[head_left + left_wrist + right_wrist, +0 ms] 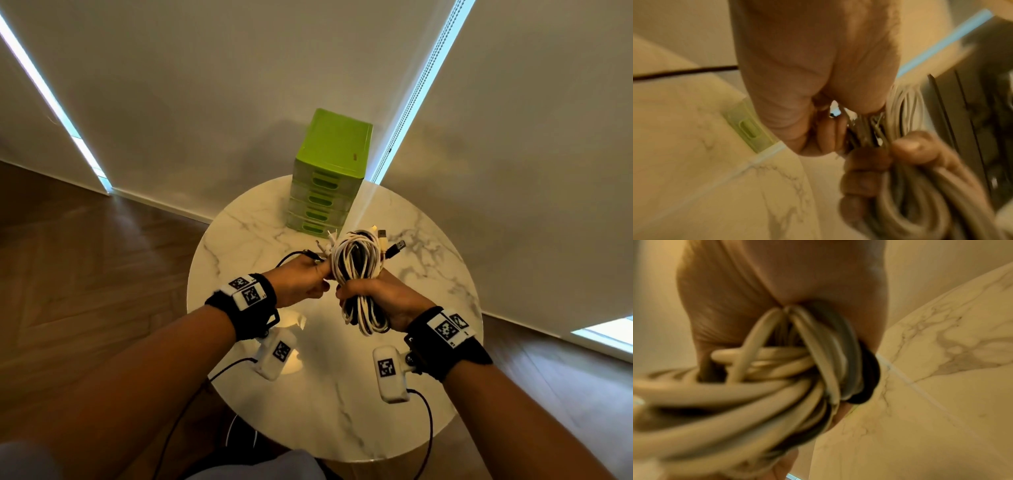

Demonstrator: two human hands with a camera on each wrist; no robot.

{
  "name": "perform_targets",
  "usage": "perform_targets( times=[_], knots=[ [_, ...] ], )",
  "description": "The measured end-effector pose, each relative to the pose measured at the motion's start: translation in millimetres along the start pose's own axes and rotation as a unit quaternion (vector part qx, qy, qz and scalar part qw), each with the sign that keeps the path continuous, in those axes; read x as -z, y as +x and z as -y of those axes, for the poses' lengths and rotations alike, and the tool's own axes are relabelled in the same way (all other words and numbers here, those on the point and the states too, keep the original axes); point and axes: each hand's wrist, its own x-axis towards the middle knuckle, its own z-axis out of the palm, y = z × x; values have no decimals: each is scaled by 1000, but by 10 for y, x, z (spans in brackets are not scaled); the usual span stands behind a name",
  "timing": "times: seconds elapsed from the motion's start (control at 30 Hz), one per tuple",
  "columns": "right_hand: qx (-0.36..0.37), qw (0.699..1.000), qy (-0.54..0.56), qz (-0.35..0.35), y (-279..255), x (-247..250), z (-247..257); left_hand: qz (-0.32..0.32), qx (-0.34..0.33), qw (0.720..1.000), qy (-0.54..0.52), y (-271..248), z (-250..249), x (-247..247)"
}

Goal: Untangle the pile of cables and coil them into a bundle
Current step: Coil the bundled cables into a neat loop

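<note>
A round marble desk (246, 240) stands on a wood floor before pale blinds, with a green drawer unit (329, 171) at its 12 o'clock edge. Above the desk's centre the right hand (380, 298) clenches a cable bundle (356, 274) at its waist; the palm hides that middle part. The bundle's long axis runs 12 to 6 o'clock, plugs pointing to 12. At 9 o'clock of it, the left hand (301, 281) pinches loose cable ends; both wrist views are blurred.
</note>
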Motion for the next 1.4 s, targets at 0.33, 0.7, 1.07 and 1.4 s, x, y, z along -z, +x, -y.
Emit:
perform_targets(
  times=[0.33,0.7,1.07,1.4],
  knots=[
    [-12,985,128,-118,88,88,33,-58,-84,969,-227,-56,12,63],
    [-26,995,92,-37,-6,-7,4,-112,-157,967,169,22,20,71],
    [34,992,-34,-116,158,-94,-189,-183,-101,950,-234,170,-279,-276],
    [58,987,72,-128,111,-58,-166,-107,-118,964,-213,97,-317,-157]
  ],
)
